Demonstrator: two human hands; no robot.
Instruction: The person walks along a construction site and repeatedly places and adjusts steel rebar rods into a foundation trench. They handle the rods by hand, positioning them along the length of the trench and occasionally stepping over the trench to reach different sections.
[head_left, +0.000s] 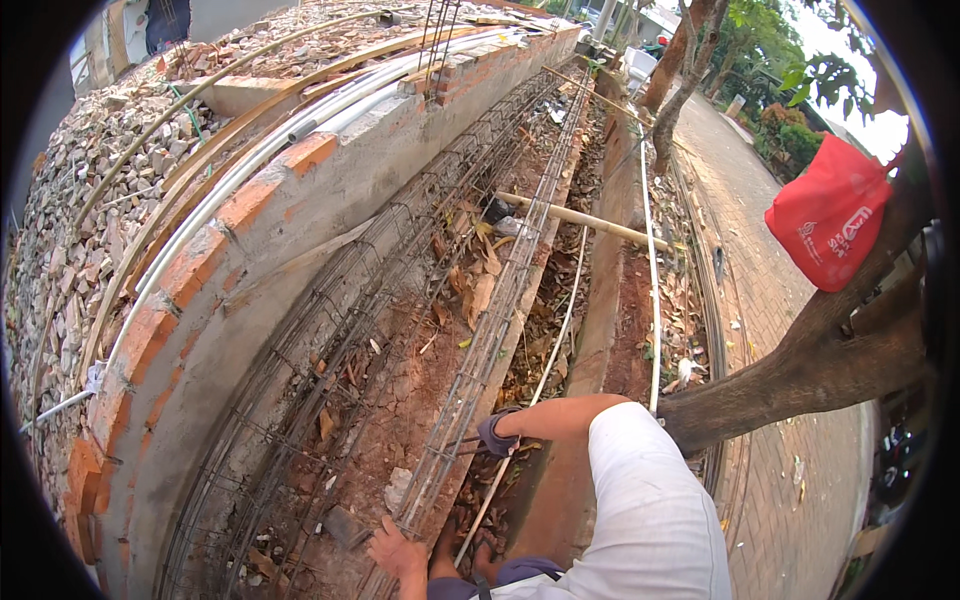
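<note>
A long rebar cage point(468, 385) of thin steel bars and ties runs from near my body into the distance. At its near end, my left hand point(398, 552) is bare, with its fingers curled against the bars. My right hand point(497, 432), in a dark glove, is closed beside the cage's right side. Two short dark metal prongs point(466, 445) stick out from it toward the bars; whether they belong to a tool or to the steel cannot be made out. A grey block point(345, 527) lies left of my left hand.
More rebar cages point(300, 360) lie along the brick-topped wall point(215, 260) at left, with rubble point(75, 180) behind it. A bamboo pole point(585, 222) crosses the trench. At right are a white pipe point(650, 290), a tree trunk point(800, 370) and a hanging red bag point(832, 215).
</note>
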